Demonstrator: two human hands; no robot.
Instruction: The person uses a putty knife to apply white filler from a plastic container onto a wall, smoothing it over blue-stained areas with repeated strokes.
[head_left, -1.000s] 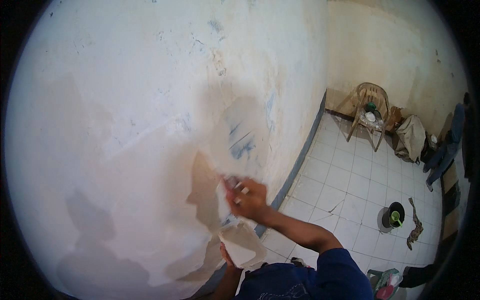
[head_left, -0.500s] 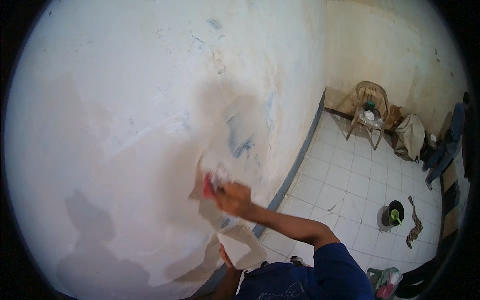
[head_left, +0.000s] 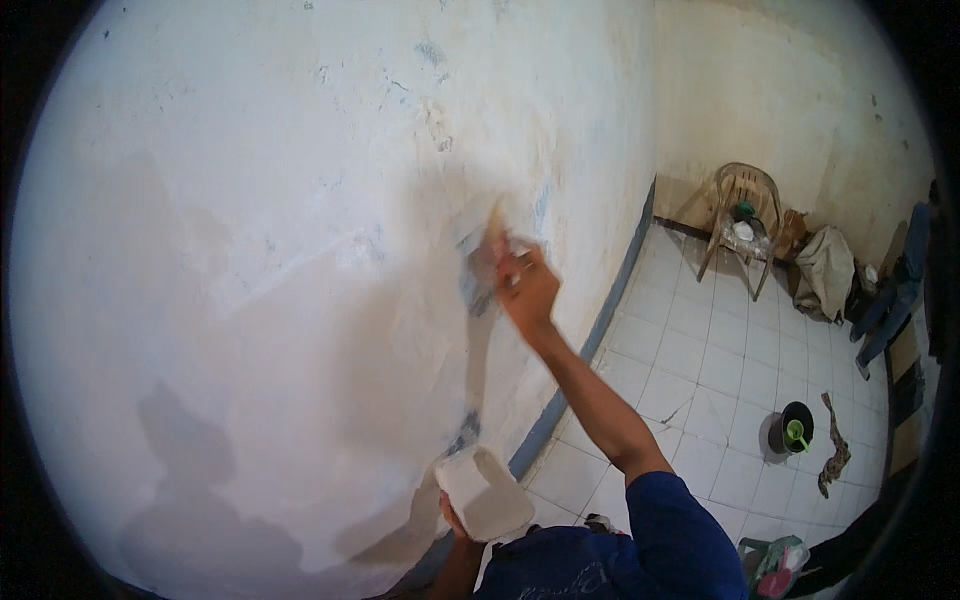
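My right hand [head_left: 530, 290] is raised to the wall [head_left: 270, 340], its fingers closed round a putty knife [head_left: 504, 262] with a red part. Motion smears the knife, so its blade edge does not show well; it is over a bluish, patchy spot on the wall, and I cannot tell whether it touches. Lower down, my left hand [head_left: 449, 513] grips the side of a whitish rectangular tub [head_left: 508, 480], tilted and close to the wall. Pale paste seems to lie inside the tub. Most of the left fingers are hidden behind it.
White floor tiles [head_left: 690, 400] stretch to the right, past a blue skirting band [head_left: 600, 345]. On them stand a black bucket [head_left: 775, 432] with a green dipper [head_left: 796, 432], a crumpled cloth [head_left: 834, 460], a soiled chair [head_left: 745, 200] and a pale sack [head_left: 826, 275].
My right hand has moved up and to the right along the wall with the putty knife, its arm stretching out. The left hand and tub have stayed nearly in place.
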